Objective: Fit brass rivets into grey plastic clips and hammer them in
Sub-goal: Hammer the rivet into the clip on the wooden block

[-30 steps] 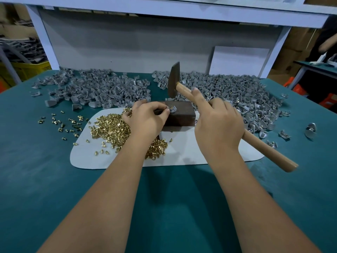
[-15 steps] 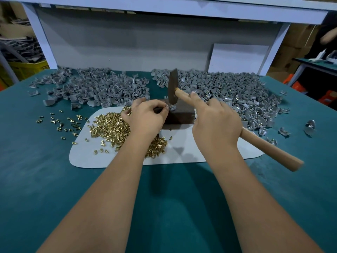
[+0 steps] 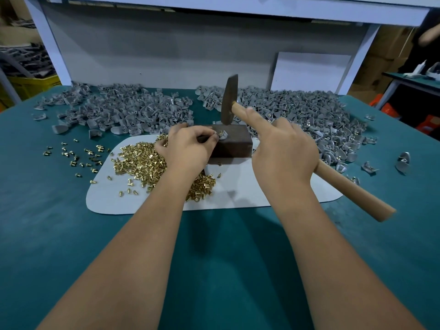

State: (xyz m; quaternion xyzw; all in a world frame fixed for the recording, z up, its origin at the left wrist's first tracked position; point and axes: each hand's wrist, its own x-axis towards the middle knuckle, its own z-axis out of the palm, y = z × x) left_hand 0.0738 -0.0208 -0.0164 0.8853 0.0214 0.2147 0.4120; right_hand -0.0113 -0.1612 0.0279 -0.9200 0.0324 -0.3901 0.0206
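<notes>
Counter [image 3: 59, 234]: teal top, wide. On it, far side, two grey heaps — left heap of clips [image 3: 123, 113] and right heap of clips [image 3: 297, 115], the right one spilling toward the edge. Nearer me lay the white mat [image 3: 250, 194] with the pile of brass rivets [image 3: 140, 160] on its left part; loose rivets [image 3: 78, 156] scattered off the mat onto the teal.

Dark block [image 3: 234, 144] stood at the mat's far edge, serving as anvil. On its top sat one grey clip [image 3: 223, 136] with a brass rivet [image 3: 221, 133] standing in it, head up as far as I could tell; it was small in view.

My right hand [image 3: 283, 151] was wrapped round the wooden handle of the hammer [image 3: 229, 98], forefinger laid straight along the shaft, head raised just above the block. My left hand [image 3: 188, 148] pinched the clip at the block's left edge, fingertips touching it.

Notes on doing the blow well, my judgement only:
- keep the hammer face square over the rivet, not the clip's plastic;
- short drop from the wrist; a long swing risks the left fingertips, which sat very near the strike point;
- pin the clip flat so the rivet stays upright; a tilted rivet would likely bend or skip off;
- hold from the side, clear of the head's path.
</notes>
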